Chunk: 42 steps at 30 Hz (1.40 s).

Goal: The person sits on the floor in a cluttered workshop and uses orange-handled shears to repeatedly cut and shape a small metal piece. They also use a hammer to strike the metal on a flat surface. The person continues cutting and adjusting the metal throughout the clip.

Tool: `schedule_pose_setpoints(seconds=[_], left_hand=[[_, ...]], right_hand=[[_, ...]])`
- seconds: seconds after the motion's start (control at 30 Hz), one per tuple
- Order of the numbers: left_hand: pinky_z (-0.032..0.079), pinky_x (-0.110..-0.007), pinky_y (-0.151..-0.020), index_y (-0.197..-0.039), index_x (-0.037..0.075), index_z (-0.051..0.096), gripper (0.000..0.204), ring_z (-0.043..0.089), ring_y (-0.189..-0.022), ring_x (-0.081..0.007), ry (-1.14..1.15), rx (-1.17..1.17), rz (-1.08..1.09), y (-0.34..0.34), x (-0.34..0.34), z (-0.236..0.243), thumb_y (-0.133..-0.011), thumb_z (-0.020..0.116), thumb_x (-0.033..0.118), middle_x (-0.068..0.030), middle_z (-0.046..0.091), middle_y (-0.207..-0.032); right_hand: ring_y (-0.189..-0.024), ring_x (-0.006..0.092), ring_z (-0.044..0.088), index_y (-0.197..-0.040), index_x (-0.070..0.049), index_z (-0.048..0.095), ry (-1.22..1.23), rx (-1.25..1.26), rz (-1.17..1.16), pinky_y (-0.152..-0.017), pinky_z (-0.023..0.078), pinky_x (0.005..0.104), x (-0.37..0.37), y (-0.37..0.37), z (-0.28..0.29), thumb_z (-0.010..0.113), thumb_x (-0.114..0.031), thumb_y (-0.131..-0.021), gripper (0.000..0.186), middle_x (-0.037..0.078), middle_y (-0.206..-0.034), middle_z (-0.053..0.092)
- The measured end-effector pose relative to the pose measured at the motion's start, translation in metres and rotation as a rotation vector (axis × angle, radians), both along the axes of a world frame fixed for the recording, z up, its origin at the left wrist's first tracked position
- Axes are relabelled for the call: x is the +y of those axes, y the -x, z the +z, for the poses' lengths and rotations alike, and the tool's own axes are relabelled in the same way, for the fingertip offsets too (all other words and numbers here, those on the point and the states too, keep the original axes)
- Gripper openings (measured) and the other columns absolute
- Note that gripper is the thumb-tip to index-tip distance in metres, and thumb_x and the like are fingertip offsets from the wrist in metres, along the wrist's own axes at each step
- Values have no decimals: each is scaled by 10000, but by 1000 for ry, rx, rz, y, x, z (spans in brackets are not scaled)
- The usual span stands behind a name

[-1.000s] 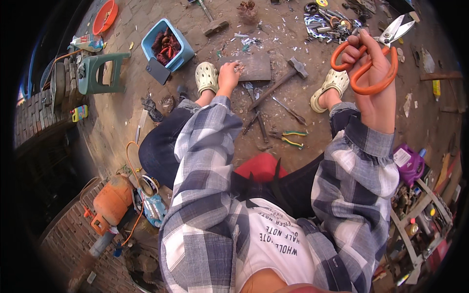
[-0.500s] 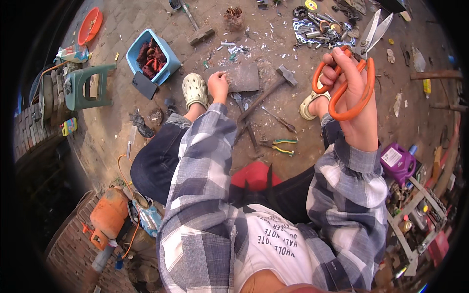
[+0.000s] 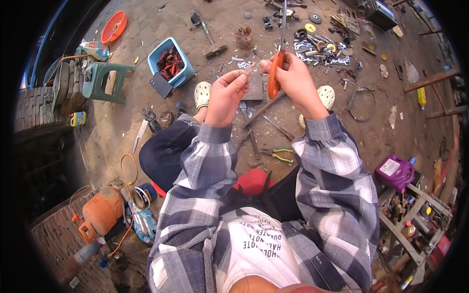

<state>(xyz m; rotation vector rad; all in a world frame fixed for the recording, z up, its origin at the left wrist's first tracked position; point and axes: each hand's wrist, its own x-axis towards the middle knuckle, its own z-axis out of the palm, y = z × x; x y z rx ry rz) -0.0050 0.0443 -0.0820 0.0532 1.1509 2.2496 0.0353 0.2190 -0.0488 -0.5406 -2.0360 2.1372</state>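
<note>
In front of me, over a flat metal plate point(image 3: 253, 94) on the ground, both hands are raised close together. My left hand point(image 3: 225, 99) is closed in a pinch; a thin, small bit seems to stick out past its fingertips, too fine to name. My right hand point(image 3: 299, 85) is wrapped round the orange handles of a pair of scissors point(image 3: 275, 75), seen nearly edge-on with the blades pointing away. Its thumb and finger reach toward the left fingertips, a small gap apart. Below lie a hammer point(image 3: 260, 112), partly hidden by my right hand, and pliers point(image 3: 282, 156) with yellow-green handles.
A blue tub point(image 3: 187, 74) of reddish-brown pieces stands left of the plate, near a green stool point(image 3: 97, 87). Metal parts point(image 3: 325, 51) lie scattered at the far right. A purple jug point(image 3: 395, 172) stands at right, an orange gas cylinder point(image 3: 102, 214) at lower left.
My right hand has brought the scissors leftward to the middle, and their blades no longer show spread. The left hand has risen off the plate area to meet it.
</note>
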Motion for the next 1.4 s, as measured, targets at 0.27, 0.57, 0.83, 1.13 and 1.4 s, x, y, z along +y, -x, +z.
schedule_pose_setpoints(seconds=[0.27,0.57,0.83,1.13,1.4], left_hand=[[459,-254,-734,-995,-24,619,146,552,-800,-113,-13,32,-168,-16,-12,56,-890,600,76,-50,617,-888],[463,-273,-831,-1080,-14,600,207,598,-890,-149,-126,52,-65,-11,19,81,-884,595,50,-81,630,-1008],[459,-256,-788,-1033,-14,625,168,588,-859,-127,-108,92,89,-18,34,71,-891,596,72,-73,648,-953],[471,-241,-741,-1119,-26,617,236,578,-848,-117,213,357,33,-22,16,81,-913,564,77,-76,638,-986],[482,-229,-742,-1020,-18,637,170,596,-828,-97,423,707,108,-25,17,78,-856,596,-4,-54,632,-936]], right_hand=[[-717,90,559,-955,-45,520,389,-13,271,-609,453,206,-2,-26,39,656,-140,-862,191,18,-795,583],[-764,116,580,-958,-36,508,713,267,52,-656,481,243,-13,-25,33,636,-124,-876,175,42,-849,591],[-718,112,588,-887,-35,517,527,242,-45,-592,471,249,-29,-27,42,650,-122,-864,160,47,-823,604],[-777,88,556,-926,-36,445,187,211,-65,-599,447,205,-14,-36,56,669,-64,-835,243,78,-935,605],[-816,108,588,-920,-26,456,218,256,-7,-701,492,234,-19,-34,56,653,2,-812,227,90,-923,621]])
